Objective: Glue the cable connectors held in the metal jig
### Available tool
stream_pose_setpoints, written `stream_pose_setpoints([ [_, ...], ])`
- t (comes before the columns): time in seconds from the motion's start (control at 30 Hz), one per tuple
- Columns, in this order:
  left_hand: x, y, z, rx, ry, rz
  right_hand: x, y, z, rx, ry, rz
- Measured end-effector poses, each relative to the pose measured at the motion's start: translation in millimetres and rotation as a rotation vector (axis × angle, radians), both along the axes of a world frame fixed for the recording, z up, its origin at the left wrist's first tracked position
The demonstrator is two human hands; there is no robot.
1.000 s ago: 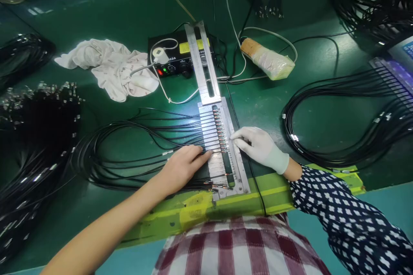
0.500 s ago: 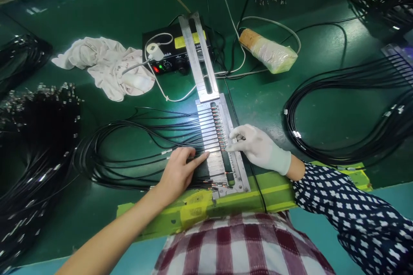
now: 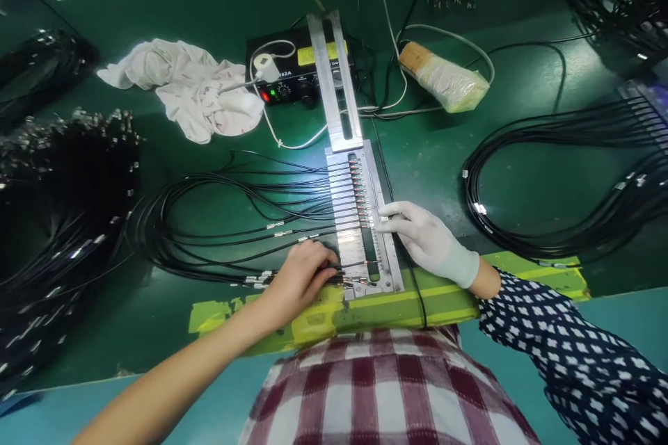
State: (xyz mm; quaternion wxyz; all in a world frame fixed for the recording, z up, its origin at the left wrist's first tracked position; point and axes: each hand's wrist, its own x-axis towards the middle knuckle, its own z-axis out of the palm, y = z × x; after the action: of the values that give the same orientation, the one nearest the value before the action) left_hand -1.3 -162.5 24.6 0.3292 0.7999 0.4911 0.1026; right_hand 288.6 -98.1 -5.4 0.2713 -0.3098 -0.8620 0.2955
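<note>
A metal slotted fixture [image 3: 391, 268] lies before me, with several black cables [image 3: 292, 189] laid side by side in its upper grooves, their stripped ends over the slot. My bare left hand [image 3: 305, 271] is at the fixture's lower left edge. Its thumb and fingers are pinched on a black cable by the lowest cables; the fingers partly hide the grip. My right hand [image 3: 425, 236], in a white glove, rests at the fixture's right edge. Its index and middle fingers are stretched out and apart, touching the fixture beside the cable ends, with nothing visible in them.
Behind the fixture stands a black control box [image 3: 287, 87] under a slotted metal bar [image 3: 331, 83]. A white cloth [image 3: 193, 87] lies left of it, a plastic-wrapped block [image 3: 449, 80] right. Cable bundles [image 3: 67, 188] crowd the left; a coiled bundle [image 3: 472, 205] lies at right.
My left hand has moved down from the middle grooves to the lower cables and closed there. My right hand has shifted slightly along the fixture's edge. The whole view has shifted a little.
</note>
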Motion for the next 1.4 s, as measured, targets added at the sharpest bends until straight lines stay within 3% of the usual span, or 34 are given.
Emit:
stream_pose_setpoints([
  [0.1, 1.0, 2.9, -0.4, 0.006, -0.113, 0.051, -1.6, 1.2, 2.5, -0.024, 0.027, -0.005],
  [0.17, 2.0, 8.5, -1.8, 0.108, -0.152, 0.085, -3.0, 2.8, 3.7, -0.034, 0.031, -0.019],
  [0.3, 4.4, 19.5, -9.7, 0.383, -0.029, 0.045, -4.0, 3.8, 3.0, -0.059, 0.031, -0.060],
  [0.43, 2.7, 23.3, -19.3, 0.501, 0.102, -0.038, -3.7, 4.0, -0.4, -0.073, 0.034, -0.066],
  [0.63, -4.4, 25.7, -22.6, 0.458, 0.065, -0.092, -3.8, 5.3, -0.5, -0.072, 0.032, -0.074],
  [0.87, -9.0, 31.3, -13.3, 0.454, 0.055, -0.199, -2.5, 5.1, 1.2, -0.045, 0.014, -0.024],
  [1.13, -7.6, 35.1, -16.9, 0.469, -0.004, -0.202, -4.0, 3.5, 1.2, 0.050, -0.080, 0.001],
  [1.3, -7.6, 24.9, -21.4, 0.586, 0.128, -0.161, -3.5, 3.7, 0.0, 0.059, -0.105, 0.019],
  [1.4, -7.9, 15.5, -23.0, 0.560, 0.222, -0.166, -3.4, 5.6, -1.2, 0.049, -0.080, 0.030],
])
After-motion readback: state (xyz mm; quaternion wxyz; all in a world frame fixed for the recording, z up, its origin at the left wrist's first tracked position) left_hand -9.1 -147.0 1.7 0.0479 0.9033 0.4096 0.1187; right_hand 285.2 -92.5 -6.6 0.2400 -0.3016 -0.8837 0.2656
